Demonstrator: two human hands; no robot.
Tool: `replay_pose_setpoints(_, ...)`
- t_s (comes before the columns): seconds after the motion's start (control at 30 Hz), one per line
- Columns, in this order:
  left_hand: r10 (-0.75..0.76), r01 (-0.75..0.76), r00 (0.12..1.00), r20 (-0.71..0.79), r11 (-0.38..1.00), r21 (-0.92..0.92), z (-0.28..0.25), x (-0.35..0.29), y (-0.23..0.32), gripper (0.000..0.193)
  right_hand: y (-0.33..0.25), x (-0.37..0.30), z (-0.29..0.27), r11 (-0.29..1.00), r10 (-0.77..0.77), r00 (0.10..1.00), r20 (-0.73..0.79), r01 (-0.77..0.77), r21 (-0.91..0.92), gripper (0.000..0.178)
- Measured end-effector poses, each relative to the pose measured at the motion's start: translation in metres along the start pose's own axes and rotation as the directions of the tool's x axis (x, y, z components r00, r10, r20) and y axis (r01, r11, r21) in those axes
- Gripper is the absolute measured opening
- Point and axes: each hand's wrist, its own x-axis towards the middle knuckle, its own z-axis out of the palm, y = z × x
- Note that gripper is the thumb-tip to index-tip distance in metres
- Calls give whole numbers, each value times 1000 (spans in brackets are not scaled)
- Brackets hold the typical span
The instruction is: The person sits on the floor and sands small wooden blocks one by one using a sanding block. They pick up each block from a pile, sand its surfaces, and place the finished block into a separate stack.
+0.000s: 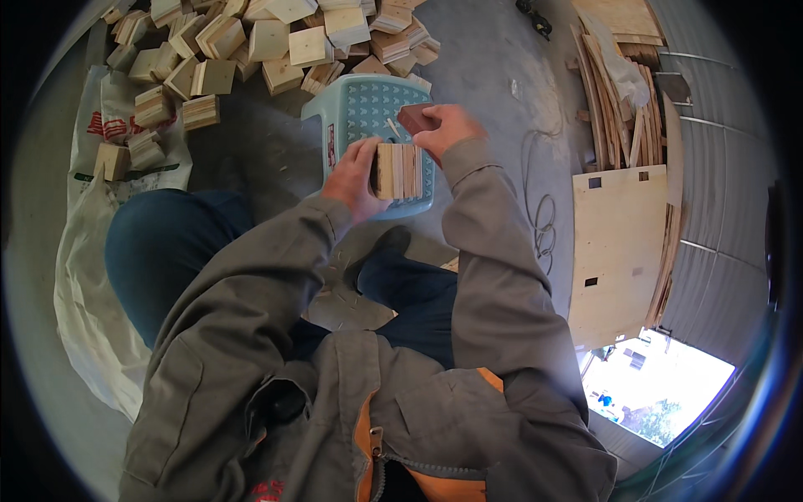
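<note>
A layered plywood block (398, 171) stands over the near part of a light-blue plastic stool (364, 96). My left hand (358, 180) is closed around the block's left side. In my right hand (452, 132) is a reddish-brown rectangular block (414, 119), pinched between thumb and fingers just above and right of the plywood block. The two blocks look slightly apart. On the textured stool top, beyond the plywood block, lies a thin pale sliver (393, 127). The palm side of my left hand is hidden.
Many wooden blocks (269, 40) lie heaped beyond the stool to the left. A white woven sack (92, 243) spreads along the left. Plywood sheets (619, 251) and boards lean against the corrugated wall (719, 167) at right. A thin cord (544, 222) loops on the floor.
</note>
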Motion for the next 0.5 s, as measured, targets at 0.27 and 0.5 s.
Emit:
replay_pose_setpoints(0.27,0,-1,999,-34,1000,-9,3,0,-2,107,-4,17,-41,997,-77,930,359,60,57,61)
replay_pose_setpoints(0.5,-6,6,1000,-23,1000,4,3,0,2,104,-26,59,-35,945,-47,826,561,219,-243,40)
